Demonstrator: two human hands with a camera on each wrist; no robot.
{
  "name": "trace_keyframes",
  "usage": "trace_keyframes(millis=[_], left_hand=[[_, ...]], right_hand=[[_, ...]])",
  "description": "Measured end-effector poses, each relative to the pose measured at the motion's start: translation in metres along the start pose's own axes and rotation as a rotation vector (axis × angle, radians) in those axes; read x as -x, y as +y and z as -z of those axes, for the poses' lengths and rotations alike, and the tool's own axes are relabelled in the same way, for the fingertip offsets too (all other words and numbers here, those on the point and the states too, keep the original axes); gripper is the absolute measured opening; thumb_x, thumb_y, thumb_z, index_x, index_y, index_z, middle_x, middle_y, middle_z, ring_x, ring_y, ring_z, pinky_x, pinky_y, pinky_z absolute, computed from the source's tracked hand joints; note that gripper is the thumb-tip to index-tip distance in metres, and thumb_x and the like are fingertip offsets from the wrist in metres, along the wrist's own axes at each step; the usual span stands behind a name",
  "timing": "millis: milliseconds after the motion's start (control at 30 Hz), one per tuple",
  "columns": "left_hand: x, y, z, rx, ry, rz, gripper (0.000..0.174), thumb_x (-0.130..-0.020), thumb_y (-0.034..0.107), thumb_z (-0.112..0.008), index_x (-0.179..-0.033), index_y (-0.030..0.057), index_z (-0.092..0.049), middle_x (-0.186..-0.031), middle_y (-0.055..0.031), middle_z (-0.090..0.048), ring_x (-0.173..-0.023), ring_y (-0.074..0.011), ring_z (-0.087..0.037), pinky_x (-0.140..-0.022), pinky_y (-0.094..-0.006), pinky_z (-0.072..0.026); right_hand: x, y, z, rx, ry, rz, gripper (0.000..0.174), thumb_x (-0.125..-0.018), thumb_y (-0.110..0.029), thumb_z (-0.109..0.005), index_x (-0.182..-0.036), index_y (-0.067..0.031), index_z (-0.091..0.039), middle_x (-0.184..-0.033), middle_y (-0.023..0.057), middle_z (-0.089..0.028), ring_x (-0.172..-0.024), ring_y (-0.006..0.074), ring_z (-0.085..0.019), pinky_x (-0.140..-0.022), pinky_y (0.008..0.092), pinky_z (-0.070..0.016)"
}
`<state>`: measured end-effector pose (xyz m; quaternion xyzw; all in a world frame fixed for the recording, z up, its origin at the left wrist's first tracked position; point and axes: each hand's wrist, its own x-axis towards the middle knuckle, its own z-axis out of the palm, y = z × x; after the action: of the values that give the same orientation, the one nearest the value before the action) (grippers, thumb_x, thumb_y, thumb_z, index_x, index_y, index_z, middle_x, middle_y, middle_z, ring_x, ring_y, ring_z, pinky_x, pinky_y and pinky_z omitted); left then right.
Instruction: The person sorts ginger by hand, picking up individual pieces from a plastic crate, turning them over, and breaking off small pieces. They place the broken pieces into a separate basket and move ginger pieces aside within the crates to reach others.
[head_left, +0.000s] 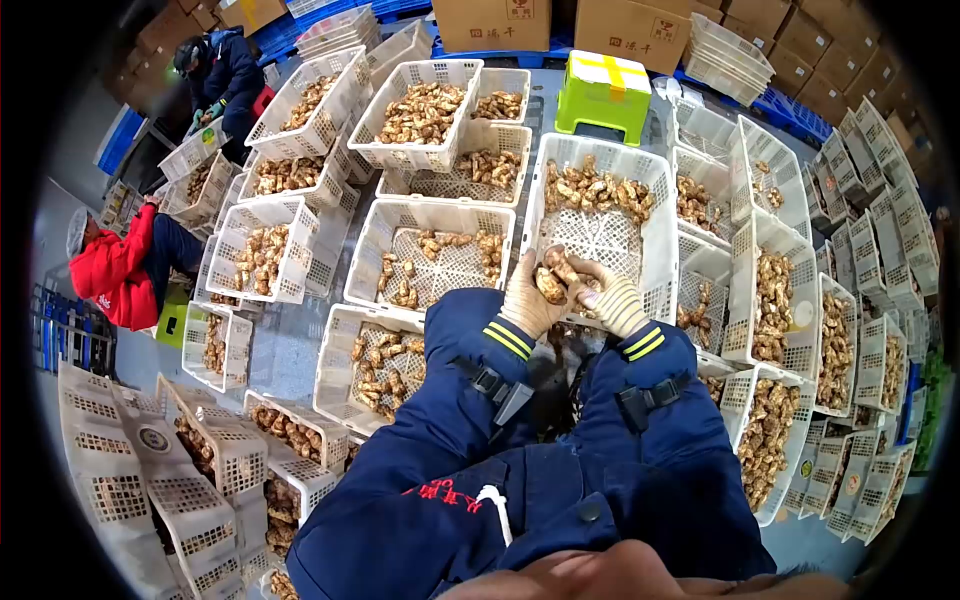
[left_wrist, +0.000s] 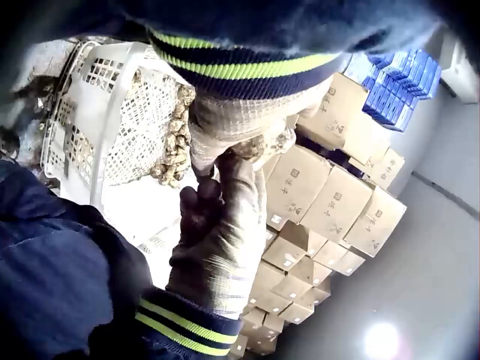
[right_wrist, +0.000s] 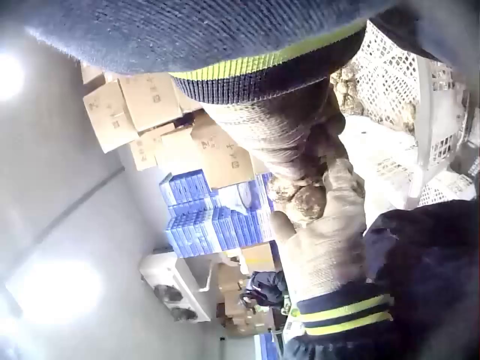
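Note:
Two brown-and-cream mushrooms, one roundish point(head_left: 549, 286) and one longer point(head_left: 561, 263), are held up in front of the chest, over a white perforated crate point(head_left: 618, 240). My gloved left hand point(head_left: 528, 302) grips them from the left side, its thumb beside a mushroom point(right_wrist: 308, 202) in the right wrist view. The gloved right hand point(head_left: 618, 303) meets it from the right, fingers curled in with dark, soiled fingertips, pinching at the longer mushroom. In the left wrist view the two hands overlap and a pale mushroom piece point(left_wrist: 264, 146) shows between them.
More mushrooms point(head_left: 597, 190) lie at the crate's far end. Crates of mushrooms stand close on the left point(head_left: 432, 265) and right point(head_left: 775, 300). Behind are a green stool point(head_left: 602, 95) and cardboard boxes point(head_left: 632, 35). Two people sit at the left, one in a red jacket point(head_left: 118, 270).

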<state>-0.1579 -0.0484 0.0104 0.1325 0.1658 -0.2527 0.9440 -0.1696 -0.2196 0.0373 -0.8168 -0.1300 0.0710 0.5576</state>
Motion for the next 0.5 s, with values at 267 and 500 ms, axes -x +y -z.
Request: trace_keyframes(millis=[267, 500], left_hand=[[-0.012, 0.0, 0.046, -0.238, 0.11, -0.098, 0.025, -0.095, 0.031, -0.054, -0.105, 0.009, -0.06, -0.075, -0.0022, -0.056, -0.068, -0.0192, -0.058, -0.059, -0.0308, -0.0524], [-0.039, 0.0, 0.063, -0.215, 0.315, -0.216, 0.022, -0.094, 0.03, -0.053, -0.096, 0.0074, -0.055, -0.076, -0.0072, -0.054, -0.067, -0.0197, -0.056, -0.056, -0.0337, -0.0485]], right_hand=[[0.012, 0.031, 0.024, -0.163, -0.05, -0.062, 0.048, -0.098, -0.033, -0.051, -0.132, 0.0008, -0.052, -0.117, 0.0131, -0.065, -0.107, 0.0208, -0.061, -0.094, 0.0312, -0.0475], [-0.061, 0.045, 0.052, 0.325, -0.522, 0.132, 0.042, -0.1, -0.029, -0.039, -0.123, -0.0002, -0.06, -0.11, 0.0152, -0.067, -0.101, 0.0272, -0.062, -0.095, 0.0385, -0.0465]])
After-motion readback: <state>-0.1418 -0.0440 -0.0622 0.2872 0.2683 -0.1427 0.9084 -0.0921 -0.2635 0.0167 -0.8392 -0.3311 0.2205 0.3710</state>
